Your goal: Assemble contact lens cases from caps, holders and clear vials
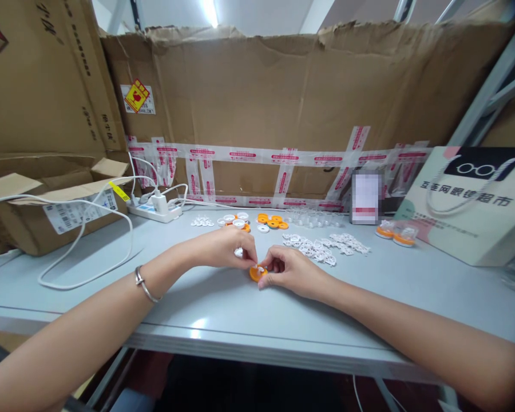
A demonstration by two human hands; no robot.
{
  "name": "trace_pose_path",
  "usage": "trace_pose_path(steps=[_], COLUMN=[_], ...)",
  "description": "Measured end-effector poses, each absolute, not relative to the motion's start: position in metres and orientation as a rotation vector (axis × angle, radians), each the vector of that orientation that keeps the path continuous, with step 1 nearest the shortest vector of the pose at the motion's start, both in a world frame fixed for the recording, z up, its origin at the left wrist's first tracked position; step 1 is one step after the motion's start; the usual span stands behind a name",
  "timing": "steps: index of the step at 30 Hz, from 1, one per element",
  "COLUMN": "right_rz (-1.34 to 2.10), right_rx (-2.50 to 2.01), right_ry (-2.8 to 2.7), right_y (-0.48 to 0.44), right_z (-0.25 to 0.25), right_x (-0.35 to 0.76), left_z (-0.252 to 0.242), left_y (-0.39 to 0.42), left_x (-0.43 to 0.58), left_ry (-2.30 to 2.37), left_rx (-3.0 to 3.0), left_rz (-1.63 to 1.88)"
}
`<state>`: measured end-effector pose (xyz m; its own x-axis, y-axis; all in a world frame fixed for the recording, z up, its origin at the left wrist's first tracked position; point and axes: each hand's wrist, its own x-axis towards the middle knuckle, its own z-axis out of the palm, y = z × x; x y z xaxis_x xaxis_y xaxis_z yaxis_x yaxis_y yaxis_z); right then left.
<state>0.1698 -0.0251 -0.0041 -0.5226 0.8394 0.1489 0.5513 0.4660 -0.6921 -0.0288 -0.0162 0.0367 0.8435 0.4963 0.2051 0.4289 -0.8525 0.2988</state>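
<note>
A round orange plastic piece [254,277] sits low over the grey table, between my two hands. My right hand [292,271] is closed on its right edge, thumb in front and bent fingers behind. From the upper left comes my left hand [229,247], its fingertips pinched at a small white plastic part [261,269] on the orange piece. The fingers partly cover this white part, so its full shape is hidden. Another white piece [239,252] shows partly behind my left hand. White openwork plastic parts [315,249] lie in a loose pile beyond my right hand.
Behind my hands are orange rings [273,221], white rings [238,224], small white parts [202,221] and clear plastic pieces [311,218]. Finished-looking orange-and-white pieces [403,240] lie right, near a paper bag [467,212] and a phone [366,197]. Left are a power strip [161,213], cables and a carton [34,229].
</note>
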Motion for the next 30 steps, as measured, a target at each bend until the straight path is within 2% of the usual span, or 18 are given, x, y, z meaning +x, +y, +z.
trace_pose_path(steps=[30], right_rz=[0.740], right_rx=[-1.102], right_ry=[-2.279], right_y=[-0.022], right_z=[-0.008], right_x=[0.172], left_z=[0.043], left_y=[-0.032], left_x=[-0.024], left_ry=[0.644], left_rx=[2.838], left_rz=[0.216])
